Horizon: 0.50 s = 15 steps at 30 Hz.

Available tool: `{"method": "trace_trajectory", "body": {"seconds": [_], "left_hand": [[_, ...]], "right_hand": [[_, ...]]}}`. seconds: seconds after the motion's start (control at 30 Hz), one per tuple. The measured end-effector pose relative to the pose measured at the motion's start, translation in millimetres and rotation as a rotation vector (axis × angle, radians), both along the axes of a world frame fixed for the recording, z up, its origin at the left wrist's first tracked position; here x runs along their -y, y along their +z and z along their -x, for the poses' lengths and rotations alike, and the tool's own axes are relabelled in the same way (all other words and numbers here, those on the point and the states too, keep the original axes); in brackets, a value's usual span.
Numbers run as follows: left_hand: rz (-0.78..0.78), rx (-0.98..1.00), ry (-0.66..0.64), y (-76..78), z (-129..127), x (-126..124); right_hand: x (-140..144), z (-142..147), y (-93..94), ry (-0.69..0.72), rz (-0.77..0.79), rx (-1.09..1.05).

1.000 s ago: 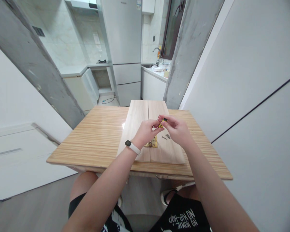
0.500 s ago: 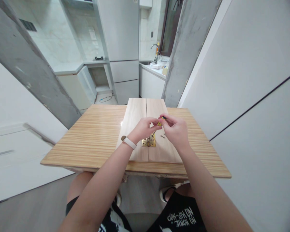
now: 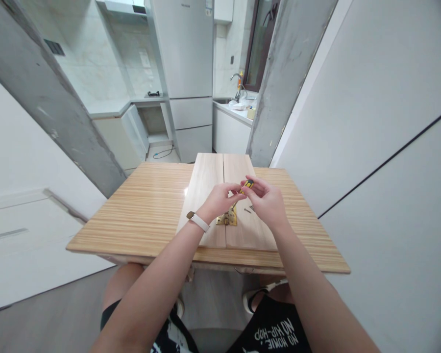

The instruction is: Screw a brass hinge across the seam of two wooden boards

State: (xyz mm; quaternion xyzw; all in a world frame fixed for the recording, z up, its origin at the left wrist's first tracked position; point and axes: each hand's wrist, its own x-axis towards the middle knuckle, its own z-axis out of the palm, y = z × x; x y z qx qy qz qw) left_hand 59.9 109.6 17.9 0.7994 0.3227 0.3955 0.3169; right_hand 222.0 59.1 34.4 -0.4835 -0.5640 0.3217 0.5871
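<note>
Where the two pale boards [image 3: 224,196] meet on the striped wooden table [image 3: 147,211], a brass hinge [image 3: 228,218] straddling the seam, just below both hands. Right hand [image 3: 268,203] pinched shut on a yellow-handled screwdriver [image 3: 247,185], shaft slanting down-left toward the hinge; left hand [image 3: 220,200] closing its grip at the shaft. Loose screws [image 3: 248,210] just right of the hinge; kitchen beyond.

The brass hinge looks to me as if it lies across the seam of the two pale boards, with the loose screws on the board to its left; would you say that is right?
Not quite. In the head view the brass hinge does straddle the seam of the two pale boards, but the loose screws lie on the board to its right, just beneath the right hand.
</note>
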Motion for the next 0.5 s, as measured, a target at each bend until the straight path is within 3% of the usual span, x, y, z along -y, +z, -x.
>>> {"method": "trace_trajectory", "body": {"seconds": [0.13,0.33,0.4,0.5], "left_hand": [[0.035,-0.017,0.028,0.7,4.1,4.1],[-0.003,-0.218,0.093,-16.6,12.1,1.4],[-0.084,-0.354,0.068,-22.2,6.9,1.4],[-0.197,-0.522,0.051,-28.2,-9.6,2.0]], "right_hand": [[0.1,-3.7,7.8,0.051,-0.026,-0.041],[35.0,-27.4,41.2,-0.126,-0.224,0.018],[51.7,-36.8,39.3,-0.161,-0.191,0.124],[75.9,-46.7,20.9,-0.208,-0.088,0.327]]}}
